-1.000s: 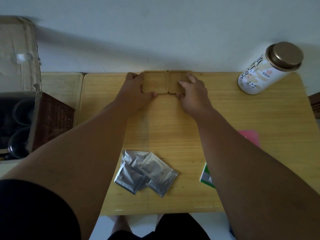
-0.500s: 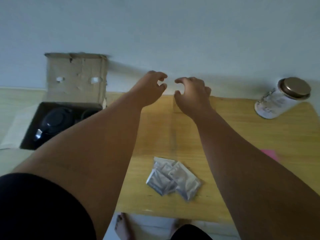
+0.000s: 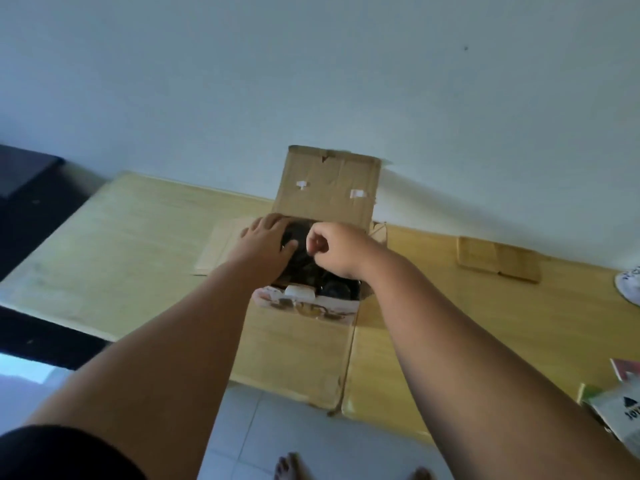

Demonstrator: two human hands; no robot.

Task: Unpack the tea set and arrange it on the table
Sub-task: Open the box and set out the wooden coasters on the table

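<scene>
Half a second ago both hands hung in the air over the far edge of the table [image 3: 121, 244], with the cardboard box [image 3: 327, 188] well off to the left of them. Now both are at the open box. The left hand [image 3: 266, 239] lies with its fingers stretched out flat on the dark tea ware [image 3: 300, 261] inside. The right hand [image 3: 334, 251], just beside it, is over the same dark pieces with its fingers curled in against the thumb; whether it pinches anything cannot be told. The box's raised flap stands just beyond both hands.

Counted: one box, and two wooden coasters [image 3: 478, 254] lying side by side and touching, well to the right of the right hand. One white tea canister [image 3: 629, 284] is cut off by the frame, farther right again. The dark pieces under the hands are too blurred to count. Two bare feet [image 3: 287, 465] show on the floor tiles, below the forearms
</scene>
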